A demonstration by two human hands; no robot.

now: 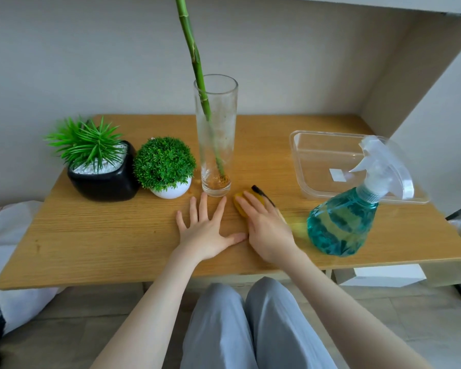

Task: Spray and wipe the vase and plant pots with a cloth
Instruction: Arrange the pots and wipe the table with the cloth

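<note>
- Yellow cloth (pixel 244 202) lies on the wooden table (pixel 117 235), just in front and to the right of the vase base, mostly hidden under the right hand (pixel 266 230).
- Right hand rests on the cloth with fingers extended and slightly bent over it; its grip looks loose, pressing rather than closing round the cloth, though the fingertips are partly hidden.
- A dark strip (pixel 262 194) shows at the cloth's far edge, beyond the fingers.
- Left hand (pixel 205 230) lies flat on the table with fingers spread and straight, holding nothing; its fingertips reach close to the vase base and its thumb touches the right hand.
- Tall glass vase (pixel 216 145) stands upright at the table's middle with a green stem (pixel 194 62) leaning inside it.
- White round pot (pixel 171 191) with a ball-shaped green plant sits just left of the vase; the black square pot (pixel 104 182) with spiky leaves and white pebbles is beside it, further left.
- Spray bottle (pixel 341 222) with blue-green liquid stands to the right of the right hand, apart from it.
- Clear plastic tray (pixel 320 182) sits behind the bottle.
</note>
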